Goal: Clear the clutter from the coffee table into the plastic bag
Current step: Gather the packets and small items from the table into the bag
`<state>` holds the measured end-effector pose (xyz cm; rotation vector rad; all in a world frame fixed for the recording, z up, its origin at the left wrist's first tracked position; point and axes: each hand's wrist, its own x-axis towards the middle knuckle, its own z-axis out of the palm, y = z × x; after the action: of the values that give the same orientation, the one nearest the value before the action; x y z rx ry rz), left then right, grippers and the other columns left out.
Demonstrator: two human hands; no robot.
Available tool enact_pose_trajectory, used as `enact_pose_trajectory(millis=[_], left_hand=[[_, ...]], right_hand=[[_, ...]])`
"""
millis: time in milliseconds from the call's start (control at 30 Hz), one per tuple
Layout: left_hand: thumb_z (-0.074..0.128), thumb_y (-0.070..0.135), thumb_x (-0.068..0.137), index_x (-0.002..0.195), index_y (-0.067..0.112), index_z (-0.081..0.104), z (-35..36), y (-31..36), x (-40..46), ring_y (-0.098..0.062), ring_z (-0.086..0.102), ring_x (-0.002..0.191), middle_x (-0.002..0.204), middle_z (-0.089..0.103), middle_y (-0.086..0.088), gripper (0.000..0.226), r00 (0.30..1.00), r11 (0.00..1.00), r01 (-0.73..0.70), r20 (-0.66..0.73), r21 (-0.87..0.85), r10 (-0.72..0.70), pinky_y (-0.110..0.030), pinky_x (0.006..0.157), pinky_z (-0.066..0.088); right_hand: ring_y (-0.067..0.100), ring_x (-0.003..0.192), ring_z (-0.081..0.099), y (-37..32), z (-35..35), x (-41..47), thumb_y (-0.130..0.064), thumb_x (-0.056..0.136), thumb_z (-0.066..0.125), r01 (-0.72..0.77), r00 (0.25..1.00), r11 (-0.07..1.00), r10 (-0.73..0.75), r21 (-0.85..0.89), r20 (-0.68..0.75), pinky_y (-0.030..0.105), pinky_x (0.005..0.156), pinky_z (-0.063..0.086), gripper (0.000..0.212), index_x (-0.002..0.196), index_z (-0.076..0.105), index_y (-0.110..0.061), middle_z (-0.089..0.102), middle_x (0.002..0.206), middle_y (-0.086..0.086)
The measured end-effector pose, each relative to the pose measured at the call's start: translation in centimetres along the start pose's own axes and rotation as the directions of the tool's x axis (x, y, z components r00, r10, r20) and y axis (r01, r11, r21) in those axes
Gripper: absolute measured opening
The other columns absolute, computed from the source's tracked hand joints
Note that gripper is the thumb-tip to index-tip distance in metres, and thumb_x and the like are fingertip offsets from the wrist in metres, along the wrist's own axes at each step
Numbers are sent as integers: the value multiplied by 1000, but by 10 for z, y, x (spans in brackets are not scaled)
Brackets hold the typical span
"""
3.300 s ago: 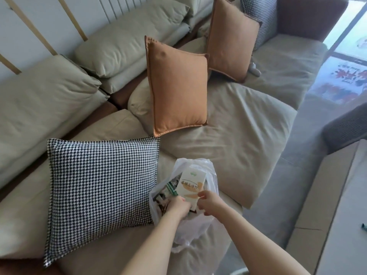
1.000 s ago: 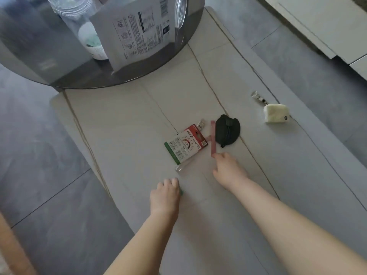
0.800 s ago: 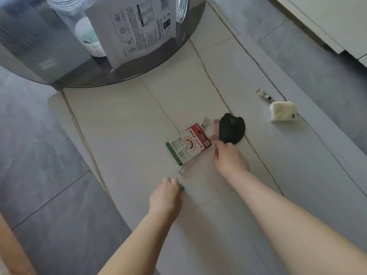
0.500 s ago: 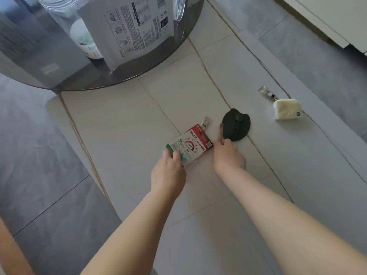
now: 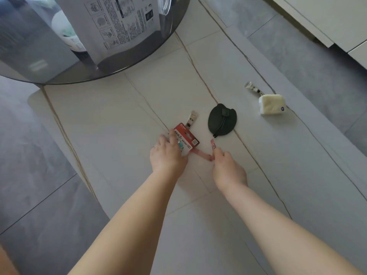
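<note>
Clutter is lying mid-frame on the coffee table point(image 5: 258, 195). Left hand point(image 5: 167, 155) is gripping a red card packet point(image 5: 186, 138); right hand point(image 5: 228, 169) is pinching a pink strip point(image 5: 212, 146). Dark pouch point(image 5: 222, 120) and cream pouch point(image 5: 272, 104) are sitting apart, upper right.

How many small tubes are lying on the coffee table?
2: one white tube beside the cream pouch, another white tube poking out behind the red card. More may be hidden under the hands.

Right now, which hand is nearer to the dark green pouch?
Right. The right hand, pinching the pink strip, sits just below the dark green pouch; the left hand is further left, on the red card.
</note>
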<state>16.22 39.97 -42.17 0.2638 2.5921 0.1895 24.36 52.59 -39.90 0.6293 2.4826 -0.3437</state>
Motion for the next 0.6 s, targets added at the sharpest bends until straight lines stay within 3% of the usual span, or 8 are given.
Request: enact_pose_trajectory(millis=[133, 300, 367, 467, 600], left_hand=[[51, 59, 87, 152, 18, 9, -8, -5, -20, -27, 48, 119, 128, 42, -9, 88, 995, 991, 96, 2, -92, -96, -37, 94, 42], [49, 61, 86, 152, 18, 9, -28, -14, -54, -27, 49, 119, 128, 43, -9, 88, 986, 978, 163, 4, -131, -164, -36, 95, 43], [45, 66, 85, 149, 19, 17, -36, -17, -76, -27, 52, 115, 124, 46, -8, 84, 977, 958, 214, 25, -193, -213, -37, 91, 45], [41, 60, 86, 130, 20, 43, -48, -23, -118, -27, 55, 99, 110, 51, -6, 60, 956, 909, 291, 73, -298, -282, -33, 76, 43], [37, 51, 88, 109, 18, 54, -63, -40, -185, -26, 59, 88, 98, 63, -7, 42, 926, 792, 371, 121, -484, -359, -32, 64, 38]], right_hand=[[33, 100, 61, 0, -9, -15, -6, 95, 41, 15, 1000, 998, -15, 55, 8, 32, 65, 36, 37, 131, 33, -11, 51, 121, 10], [31, 108, 58, -4, -26, -44, -14, 96, 41, 41, 997, 998, -45, 55, 60, 32, 69, 38, 31, 127, 43, -13, 49, 124, 8], [31, 111, 57, -6, -33, -61, -18, 96, 41, 54, 995, 998, -57, 40, 88, 33, 74, 42, 31, 127, 43, -13, 49, 125, 8], [31, 113, 54, -10, -45, -95, -21, 96, 39, 85, 989, 996, -86, 10, 118, 34, 82, 44, 29, 124, 45, -13, 48, 126, 8], [33, 112, 54, -20, -63, -147, -21, 96, 37, 173, 978, 985, -173, 12, 117, 36, 85, 44, 27, 120, 46, -13, 50, 125, 7]])
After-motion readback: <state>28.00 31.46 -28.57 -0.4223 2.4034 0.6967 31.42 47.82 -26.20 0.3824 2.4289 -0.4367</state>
